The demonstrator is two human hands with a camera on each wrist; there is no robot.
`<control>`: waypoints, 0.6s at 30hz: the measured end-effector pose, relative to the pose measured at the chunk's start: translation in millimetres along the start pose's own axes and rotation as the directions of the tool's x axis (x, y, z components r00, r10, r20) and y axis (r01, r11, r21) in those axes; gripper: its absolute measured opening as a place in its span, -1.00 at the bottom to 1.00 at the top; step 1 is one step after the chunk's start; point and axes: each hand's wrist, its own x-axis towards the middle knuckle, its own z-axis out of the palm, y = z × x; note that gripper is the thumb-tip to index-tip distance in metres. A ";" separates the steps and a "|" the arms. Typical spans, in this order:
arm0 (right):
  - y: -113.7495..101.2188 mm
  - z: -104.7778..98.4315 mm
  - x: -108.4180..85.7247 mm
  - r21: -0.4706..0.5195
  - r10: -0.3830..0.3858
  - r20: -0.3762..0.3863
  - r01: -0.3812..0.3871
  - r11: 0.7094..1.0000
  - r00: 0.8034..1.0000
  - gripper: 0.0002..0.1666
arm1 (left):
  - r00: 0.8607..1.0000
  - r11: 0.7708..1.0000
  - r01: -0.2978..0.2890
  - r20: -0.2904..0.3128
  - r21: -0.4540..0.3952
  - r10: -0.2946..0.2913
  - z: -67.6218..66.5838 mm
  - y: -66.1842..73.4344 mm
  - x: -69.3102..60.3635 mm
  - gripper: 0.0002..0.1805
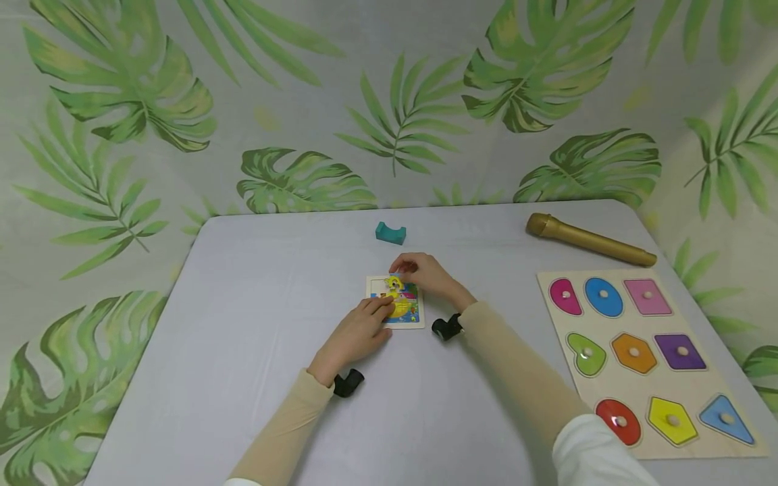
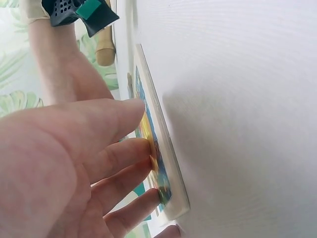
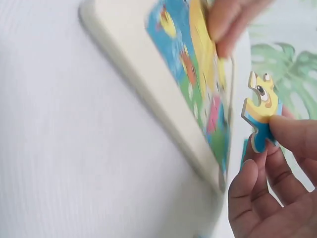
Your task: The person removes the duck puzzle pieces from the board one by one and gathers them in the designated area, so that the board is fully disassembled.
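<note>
Pale wood rims the jigsaw tray (image 3: pixel 136 59), which lies on the whitish tabletop (image 1: pixel 273 283) at the centre of the head view. Right hand (image 1: pixel 425 273): thumb and fingers pinch a yellow-and-blue piece (image 3: pixel 266 108) bearing an eye, held apart from the tray in the right wrist view. Left hand (image 1: pixel 358 331): grasps nothing; its extended fingers rest on the printed surface. Progress, as judged: much of the picture appears laid, while a pale patch at the tray's upper left in the head view suggests a gap; at least the pinched piece is not yet seated. Obscured: the left hand covers the tray's lower left in the head view; the left wrist view shows the tray nearly edge-on, and the right wrist view blurs it, so gaps cannot be counted.
</note>
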 end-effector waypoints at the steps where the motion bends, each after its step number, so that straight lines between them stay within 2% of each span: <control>1: 2.6 -4.8 -1.1 0.017 0.012 -0.004 -0.012 1.000 1.000 -0.80 | 1.000 1.000 0.003 0.003 -0.001 -0.003 -0.1 0.3 0.1 -0.48; 4: 9.5 -21.3 -7.0 0.035 0.055 -0.009 -0.055 0.998 0.998 -0.79 | 1.000 1.000 0.014 0.009 0.000 -0.014 -0.4 1.1 0.1 -0.48; 12: 30.4 -66.3 -28.9 0.009 0.184 0.003 -0.184 0.983 0.983 -0.74 | 1.000 1.000 0.012 0.005 -0.001 -0.012 -1.2 2.8 -0.5 -0.49; 18: 45.3 -82.5 -39.1 -0.062 0.228 -0.005 -0.228 0.972 0.974 -0.72 | 1.000 1.000 0.005 -0.002 -0.003 -0.005 -1.2 3.5 -0.7 -0.48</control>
